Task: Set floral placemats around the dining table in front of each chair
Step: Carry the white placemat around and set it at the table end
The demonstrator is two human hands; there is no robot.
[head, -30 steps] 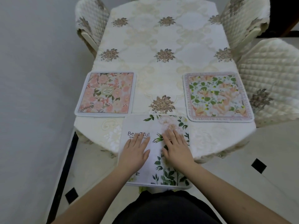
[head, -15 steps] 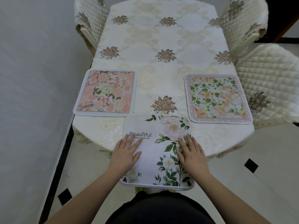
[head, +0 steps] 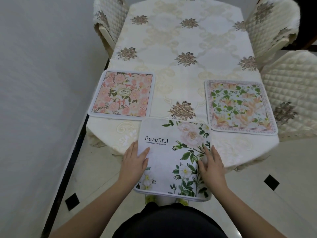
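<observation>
A white placemat point(head: 171, 157) printed with "Beautiful" and green-leafed white flowers lies at the near end of the dining table point(head: 180, 42), its near part reaching past the table edge. My left hand point(head: 134, 160) rests flat on its left side, and my right hand point(head: 211, 162) rests flat on its right side, fingers straight. A pink floral placemat point(head: 122, 94) lies at the table's left edge. A peach and green floral placemat point(head: 240, 105) lies at the right edge, in front of a quilted chair point(head: 291, 90).
The table wears a cream cloth with brown flower motifs. A quilted chair point(head: 109, 18) stands at the far left and another point(head: 272, 23) at the far right. A grey wall runs close along the left. The floor is pale tile with black diamonds point(head: 271, 182).
Both hands have slid apart from the middle of the white placemat to its left and right sides, smoothing it. The mat has stayed in place.
</observation>
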